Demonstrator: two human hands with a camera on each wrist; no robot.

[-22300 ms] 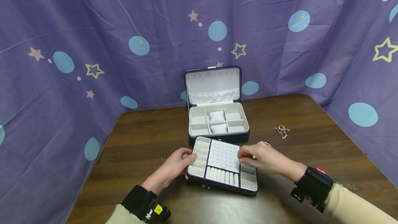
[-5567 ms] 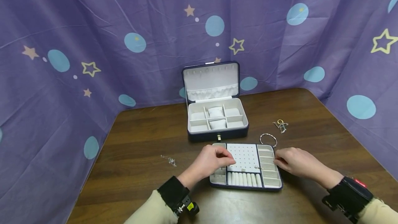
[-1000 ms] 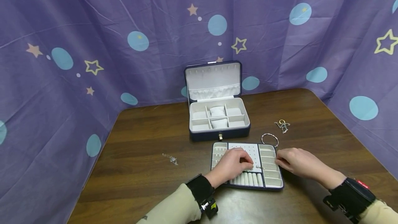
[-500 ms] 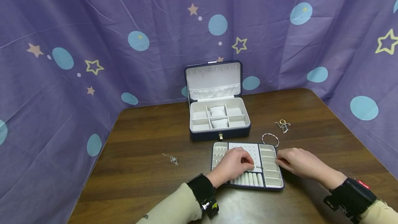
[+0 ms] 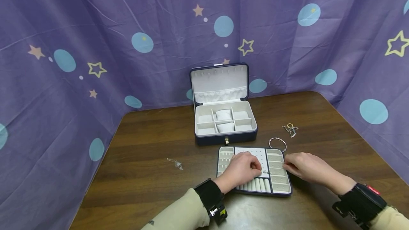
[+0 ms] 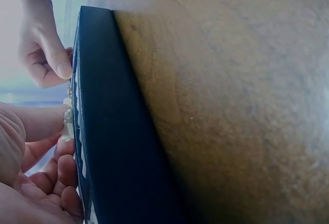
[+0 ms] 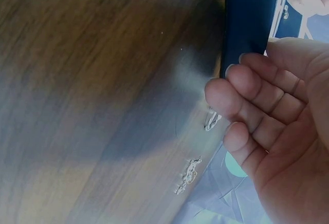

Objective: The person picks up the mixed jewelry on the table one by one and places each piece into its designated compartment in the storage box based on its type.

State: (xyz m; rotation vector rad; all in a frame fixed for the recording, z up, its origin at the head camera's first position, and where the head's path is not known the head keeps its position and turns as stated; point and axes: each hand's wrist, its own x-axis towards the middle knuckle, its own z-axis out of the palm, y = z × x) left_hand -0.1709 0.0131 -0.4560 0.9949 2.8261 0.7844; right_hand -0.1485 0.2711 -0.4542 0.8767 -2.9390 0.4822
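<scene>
A dark blue jewelry tray (image 5: 281, 189) lies on the table, with a white pierced panel (image 5: 262, 154) in its middle and cream ring rolls (image 5: 262, 185) in front. My left hand (image 5: 241, 168) is over the panel's lower part, thumb and forefinger pinching a small pale earring (image 6: 67, 117), mostly hidden by the fingertips. Just right of them, another earring with a round bead (image 5: 265, 171) sits at the panel's edge. My right hand (image 5: 306, 166) grips the tray's right side, thumb at the rim and fingers curled against the dark wall (image 7: 247, 18).
Behind the tray stands an open jewelry box (image 5: 225, 138) with divided compartments and small cushions. A twisted bracelet (image 5: 277, 138) lies by the tray's back right corner. Farther right is a silver chain with a gold ring (image 5: 290, 125). Another fine chain (image 5: 175, 163) lies at left.
Since the oldest frame the tray has shifted right and turned straighter. My left hand has moved from the tray's left compartments onto the panel. Over the last second both hands stay nearly still.
</scene>
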